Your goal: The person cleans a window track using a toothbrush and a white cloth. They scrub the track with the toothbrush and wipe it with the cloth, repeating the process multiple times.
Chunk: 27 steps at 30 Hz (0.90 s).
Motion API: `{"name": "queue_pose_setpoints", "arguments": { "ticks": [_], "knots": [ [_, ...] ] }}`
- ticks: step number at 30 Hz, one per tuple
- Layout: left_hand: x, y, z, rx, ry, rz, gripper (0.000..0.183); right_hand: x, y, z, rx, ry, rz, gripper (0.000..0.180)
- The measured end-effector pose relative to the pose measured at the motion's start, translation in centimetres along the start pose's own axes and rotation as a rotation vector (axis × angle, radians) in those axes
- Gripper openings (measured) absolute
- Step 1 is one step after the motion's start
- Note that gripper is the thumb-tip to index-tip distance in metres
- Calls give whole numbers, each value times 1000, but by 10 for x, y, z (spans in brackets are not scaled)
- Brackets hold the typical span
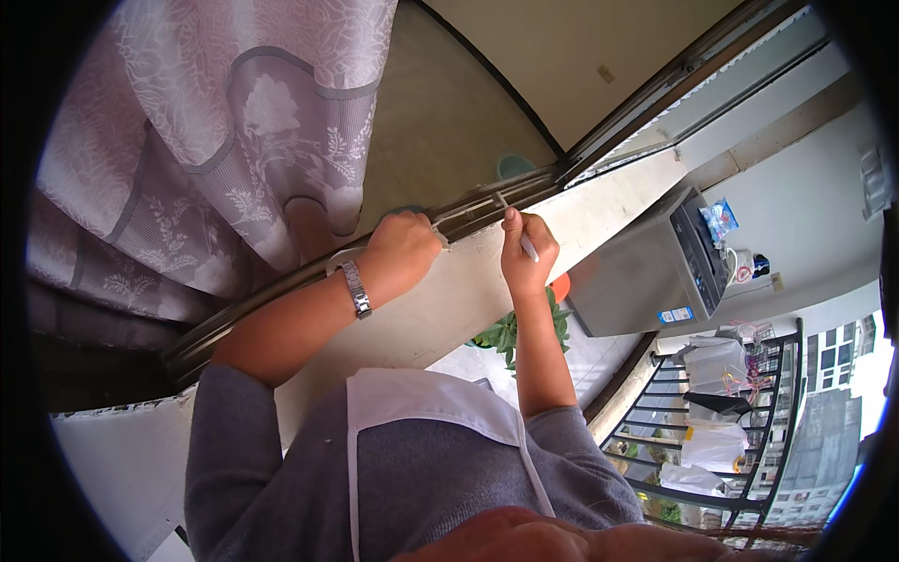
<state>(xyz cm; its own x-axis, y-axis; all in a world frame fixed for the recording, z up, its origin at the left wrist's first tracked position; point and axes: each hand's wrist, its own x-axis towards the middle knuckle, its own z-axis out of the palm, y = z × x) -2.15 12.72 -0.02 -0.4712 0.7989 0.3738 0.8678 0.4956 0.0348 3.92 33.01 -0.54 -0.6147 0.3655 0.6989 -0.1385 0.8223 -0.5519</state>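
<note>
A white-handled small brush or scraper [530, 249] is in my right hand [530, 253], its handle end jutting out below the fist. Its pale head reaches into the metal track of a sliding window [481, 214]. My left hand [402, 254], with a metal-band watch [357, 289] at the wrist, is curled at the same track, left of the tool. A pale object [441, 237] shows at its fingers, apparently held there; most of it is hidden, so its kind cannot be told. Beneath both hands runs the white windowsill [421, 316].
Pink patterned curtains [274, 119] hang at the left, close to my left arm. A grey washing machine [632, 274] stands on the right. Below the sill are a leafy potted plant [504, 338] and an orange object [560, 286]. Balcony railings [646, 421] carry hanging bags.
</note>
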Motion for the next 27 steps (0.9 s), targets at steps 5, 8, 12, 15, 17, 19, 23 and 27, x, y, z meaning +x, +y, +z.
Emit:
{"name": "queue_pose_setpoints", "arguments": {
  "ticks": [5, 8, 12, 15, 17, 19, 23, 27],
  "knots": [
    [3, -1, 1, -14, -15, 11, 8, -25, -5, 25, -38, 49, -107, 16],
    [-1, 0, 1, -16, -46, -11, 8, -41, -29, 23, -32, -42, -220, 17],
    [0, 0, 3, -9, -13, -11, 8, -43, -25, 14, 35, -91, -240, 16],
    [1, 2, 1, 49, -39, -13, 8, -30, -13, 3, 85, -54, -199, 14],
    [0, 1, -1, 40, -38, -14, 7, -19, -15, -2, 79, -52, -158, 15],
    [1, 2, -3, -33, -13, 11, 7, -18, -15, 2, 38, -41, -164, 17],
    [4, 0, 3, 17, -44, 7, 8, -36, -22, 17, -31, -55, -219, 16],
    [-1, -2, 9, -7, -19, 1, 8, -44, -39, 15, 59, -129, -252, 14]
  ]
}}
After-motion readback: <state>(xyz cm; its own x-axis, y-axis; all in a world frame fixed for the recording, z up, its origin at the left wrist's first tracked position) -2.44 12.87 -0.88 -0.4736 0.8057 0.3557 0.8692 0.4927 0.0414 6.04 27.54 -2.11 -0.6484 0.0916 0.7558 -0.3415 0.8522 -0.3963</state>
